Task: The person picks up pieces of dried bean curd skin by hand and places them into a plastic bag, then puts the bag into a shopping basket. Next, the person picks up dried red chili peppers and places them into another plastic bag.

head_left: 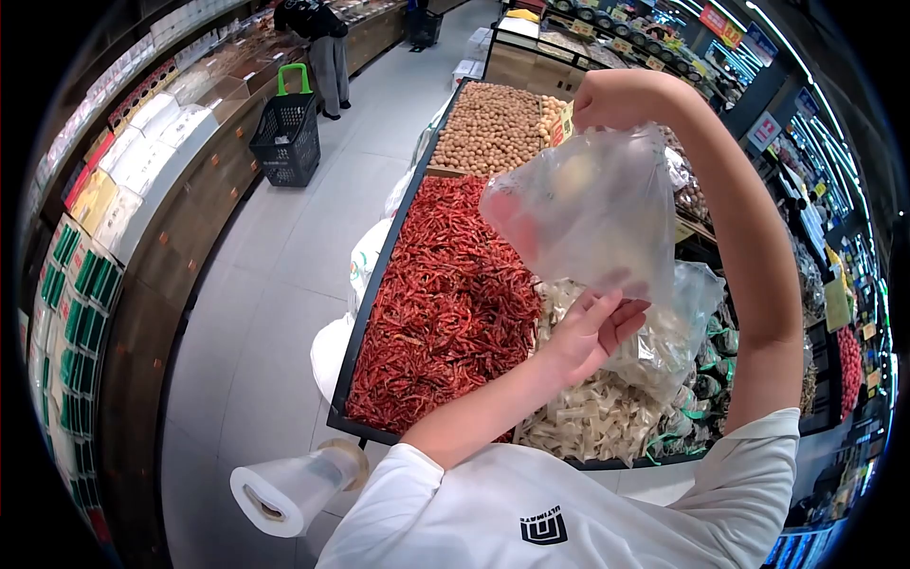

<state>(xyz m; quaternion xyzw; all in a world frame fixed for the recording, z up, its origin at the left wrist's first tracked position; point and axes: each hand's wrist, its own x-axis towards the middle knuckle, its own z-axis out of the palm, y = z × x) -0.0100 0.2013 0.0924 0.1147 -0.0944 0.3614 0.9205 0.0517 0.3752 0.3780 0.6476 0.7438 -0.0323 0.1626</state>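
Note:
My right hand [611, 100] is raised at the top, its fingers closed on the upper end of a translucent plastic bag [592, 213]. The bag hangs puffed out over the bins, with blurred red and yellow patches showing in or through it. Right at the bag's lower edge is my left hand [592, 332], palm turned up and fingers loosely curled apart, some fingertips blurred by the plastic. Below the bag lie dried red chilies [445, 294] and, beneath my left hand, pale dried strips [588, 422]. Another clear plastic package [668, 341] rests on the strips.
Brown round nuts or dried fruits [488, 128] fill the bin beyond the chilies. A plastic bag roll [294, 488] sticks out at the near left corner. Across the aisle floor [275, 275] stand a black shopping basket [287, 137] and a person [322, 47] at long shelves.

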